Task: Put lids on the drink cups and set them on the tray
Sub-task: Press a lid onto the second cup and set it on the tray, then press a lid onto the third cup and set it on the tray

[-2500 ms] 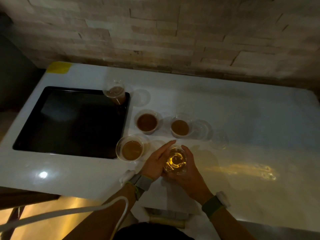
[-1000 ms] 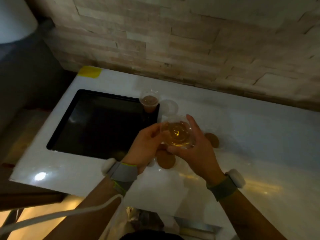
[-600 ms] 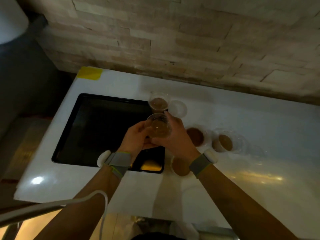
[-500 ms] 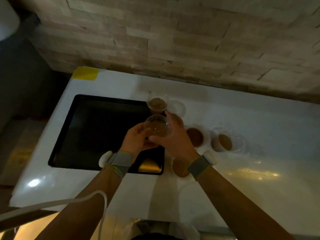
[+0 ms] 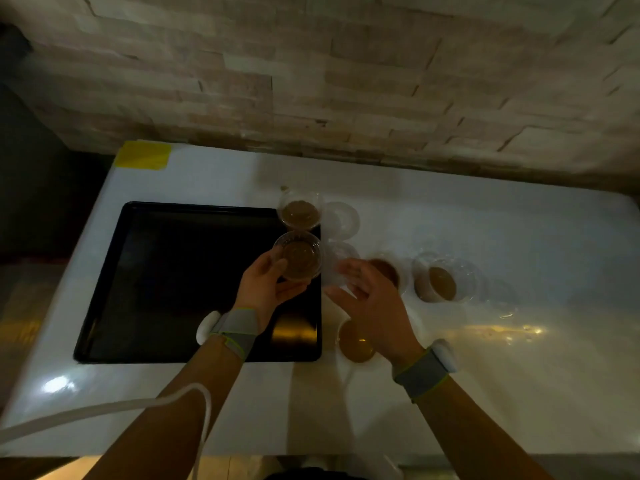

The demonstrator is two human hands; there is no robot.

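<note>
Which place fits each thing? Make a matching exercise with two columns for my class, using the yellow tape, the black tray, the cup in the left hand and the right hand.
Things:
1. yellow tape
2. black tray
3. cup in the left hand
4. right hand

Places:
A. over the tray's right edge
B. far left corner of the white table
C. open, beside the tray, above the table
D. left half of the table

Pairs: 1-B, 2-D, 3-A, 4-C

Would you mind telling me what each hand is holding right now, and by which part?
The left hand grips the lidded cup by its side wall, over the tray. The right hand is open, holding nothing.
</note>
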